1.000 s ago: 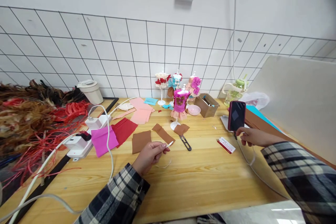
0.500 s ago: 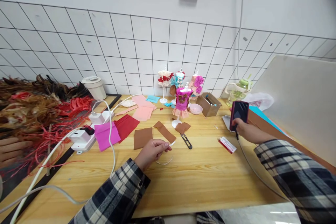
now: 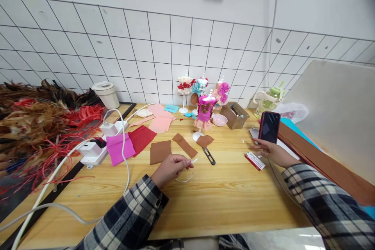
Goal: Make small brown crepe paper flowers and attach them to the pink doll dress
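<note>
My left hand [image 3: 174,167] pinches a thin white strip [image 3: 195,160] between thumb and fingertips. A thin white loop [image 3: 185,181] curves below it on the table; I cannot tell whether both are one piece. My right hand [image 3: 272,152] has its fingers apart, just in front of a dark phone [image 3: 270,127] that stands propped upright. Left of that hand lies a red and white packet [image 3: 255,161]. Brown paper pieces [image 3: 160,152] lie beyond my left hand. Black thread snips [image 3: 209,156] rest beside a small brown piece [image 3: 204,140].
Several small mannequins in paper dresses [image 3: 205,110] stand at the back, beside a pink bowl [image 3: 219,120] and a brown box [image 3: 234,115]. Magenta paper [image 3: 120,150], red paper [image 3: 142,140] and a power strip [image 3: 95,159] lie left. Feathers [image 3: 41,117] fill the far left.
My right hand has let go of the phone, which now stands propped, and its fingers have spread. My left hand keeps its pinch. The other person's hand at far left has mostly gone from view.
</note>
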Demonstrator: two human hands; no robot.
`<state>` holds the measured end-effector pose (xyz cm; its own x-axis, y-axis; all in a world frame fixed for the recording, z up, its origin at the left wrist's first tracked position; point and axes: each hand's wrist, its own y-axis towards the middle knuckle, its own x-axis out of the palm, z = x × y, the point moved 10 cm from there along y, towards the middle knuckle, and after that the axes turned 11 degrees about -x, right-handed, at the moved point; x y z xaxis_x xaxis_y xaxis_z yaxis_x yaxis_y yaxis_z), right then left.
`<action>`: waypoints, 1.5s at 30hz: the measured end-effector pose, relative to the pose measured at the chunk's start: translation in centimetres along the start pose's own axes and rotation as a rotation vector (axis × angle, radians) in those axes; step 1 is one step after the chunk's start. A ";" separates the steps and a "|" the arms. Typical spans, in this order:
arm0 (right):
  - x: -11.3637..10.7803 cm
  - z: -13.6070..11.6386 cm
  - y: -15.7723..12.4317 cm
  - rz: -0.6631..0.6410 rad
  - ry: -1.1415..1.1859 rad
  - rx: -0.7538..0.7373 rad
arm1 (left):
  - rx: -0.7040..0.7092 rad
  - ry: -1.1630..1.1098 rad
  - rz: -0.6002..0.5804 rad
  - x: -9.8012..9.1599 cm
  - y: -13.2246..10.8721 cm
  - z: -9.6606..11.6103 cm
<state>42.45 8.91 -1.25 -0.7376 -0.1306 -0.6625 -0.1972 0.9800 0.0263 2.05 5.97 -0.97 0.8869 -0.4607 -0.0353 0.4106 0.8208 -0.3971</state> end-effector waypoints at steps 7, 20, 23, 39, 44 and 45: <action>2.1 -1.7 -0.2 -0.103 -0.101 -0.060 | 0.010 0.042 -0.023 0.2 -0.1 0.1; -1.4 -4.6 -3.2 0.178 -0.655 -0.093 | 0.009 0.082 -0.029 0.4 -0.2 0.2; 0.3 -3.4 -6.0 0.104 -0.673 0.169 | -0.015 -0.023 -0.023 0.4 -0.3 0.1; 9.8 -14.3 -5.6 0.054 -0.367 -0.082 | 0.017 -0.356 -0.082 0.9 -0.6 0.2; 17.9 -22.8 -1.0 -0.038 0.072 -0.377 | 0.136 -0.717 -0.064 0.0 -1.4 1.3; 18.9 -23.5 0.2 -0.027 0.165 -0.391 | 0.173 -0.769 -0.056 -0.5 -1.4 1.6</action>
<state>13.26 3.15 3.87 -0.8161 -0.2090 -0.5387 -0.4247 0.8491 0.3140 1.37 5.57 1.13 0.7354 -0.1919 0.6499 0.4305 0.8730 -0.2293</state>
